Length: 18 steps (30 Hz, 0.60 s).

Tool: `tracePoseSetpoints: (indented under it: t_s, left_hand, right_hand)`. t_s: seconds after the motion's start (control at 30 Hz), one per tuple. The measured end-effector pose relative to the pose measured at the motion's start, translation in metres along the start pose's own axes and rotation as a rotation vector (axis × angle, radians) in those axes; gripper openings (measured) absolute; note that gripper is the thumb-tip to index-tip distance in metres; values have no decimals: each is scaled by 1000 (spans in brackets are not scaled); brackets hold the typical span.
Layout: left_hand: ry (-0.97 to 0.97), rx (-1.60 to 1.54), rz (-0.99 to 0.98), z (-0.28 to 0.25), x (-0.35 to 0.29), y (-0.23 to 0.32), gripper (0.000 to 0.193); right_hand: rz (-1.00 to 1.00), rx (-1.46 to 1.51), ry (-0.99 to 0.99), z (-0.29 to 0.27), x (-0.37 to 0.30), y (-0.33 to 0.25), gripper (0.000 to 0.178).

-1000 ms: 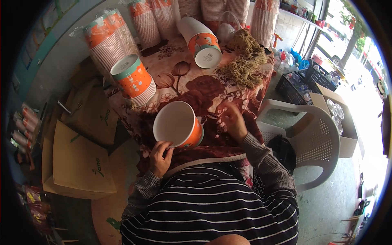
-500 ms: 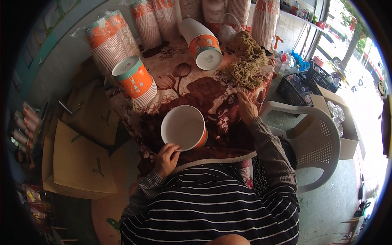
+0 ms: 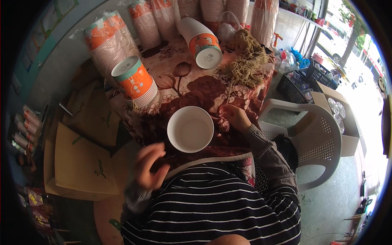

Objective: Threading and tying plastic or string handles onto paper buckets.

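A white paper bucket (image 3: 190,130) stands upright on the patterned tablecloth in front of me, its open mouth up. My left hand (image 3: 152,166) is in the air left of it, thumb and fingers apart, holding nothing. My right hand (image 3: 237,117) is to the bucket's right, low over the cloth, its fingers pinched together. A thin strand runs toward those fingertips from a tangled bundle of yellowish-brown twine (image 3: 247,61) at the table's far right.
Upside-down orange paper buckets (image 3: 136,81) are stacked at the left, and another stack (image 3: 204,43) lies tilted at the back. Plastic-wrapped stacks (image 3: 107,41) line the far edge. A plastic chair (image 3: 314,143) stands right; a cardboard box (image 3: 83,159) stands left.
My left hand has let go of the bucket's rim and moved left. The bucket has shifted slightly right and sits more upright. My right hand has come nearer, away from the twine bundle.
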<state>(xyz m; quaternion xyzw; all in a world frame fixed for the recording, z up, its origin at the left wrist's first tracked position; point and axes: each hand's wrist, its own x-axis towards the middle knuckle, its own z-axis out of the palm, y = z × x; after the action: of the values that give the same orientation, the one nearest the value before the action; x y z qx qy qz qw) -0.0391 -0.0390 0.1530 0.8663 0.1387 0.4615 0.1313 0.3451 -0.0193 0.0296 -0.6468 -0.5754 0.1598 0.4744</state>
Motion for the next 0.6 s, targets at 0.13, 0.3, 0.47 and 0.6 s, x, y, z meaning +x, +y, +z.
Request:
tracePoseSetpoints:
  t_s: [0.13,0.3,0.47,0.6]
  left_hand:
    - [-504,-656,1830,-95,65,90,44]
    - [845,83,1315,-69,44,147,30]
    - [797,-132,1271,-62,39,157,32]
    - [730,-243,1250,-62,28,151,33]
  right_hand:
    - [8,123,12,-1,9,14,22]
    - [-95,-92,284,-19,41,12,18]
    - [-28,-458,191,-31,69,22,19]
    - [10,-536,189,-33,71,39,19]
